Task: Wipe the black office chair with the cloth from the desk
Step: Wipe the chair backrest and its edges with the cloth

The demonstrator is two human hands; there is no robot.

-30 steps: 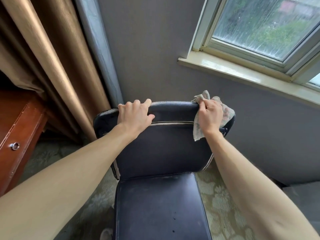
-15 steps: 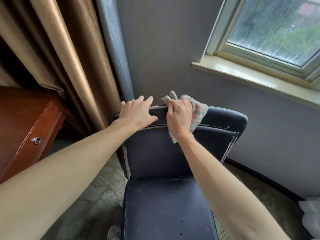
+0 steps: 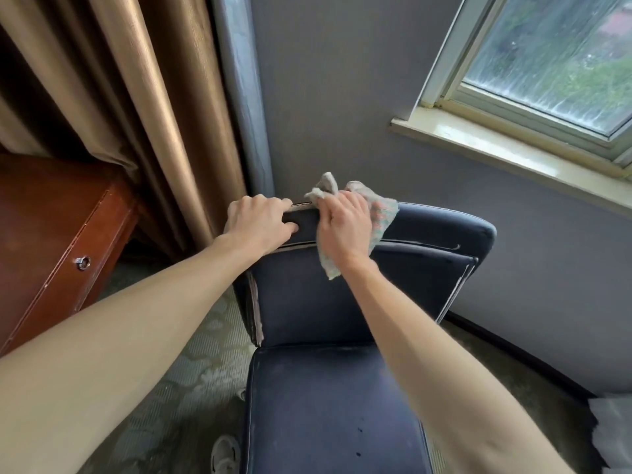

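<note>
1. The black padded office chair [image 3: 342,302] stands on patterned green carpet [image 3: 191,371], its backrest toward a grey wall.
2. The left hand [image 3: 260,224] grips the backrest's top left corner, fingers curled over the rim and thumb on the front.
3. The right hand [image 3: 345,227], just beside it, clutches a crumpled pale checked cloth [image 3: 381,213] against the top rim, and one end of the cloth hangs down the front.
4. A reddish-brown wooden surface [image 3: 51,234] with a metal ring pull [image 3: 82,262] sits at left, beside tan curtains [image 3: 136,97].

We find ourselves in a lived-in room, likely a home or hotel: heavy curtains [image 3: 136,114], patterned carpet [image 3: 191,371], wooden counter [image 3: 51,217], window [image 3: 554,56].
</note>
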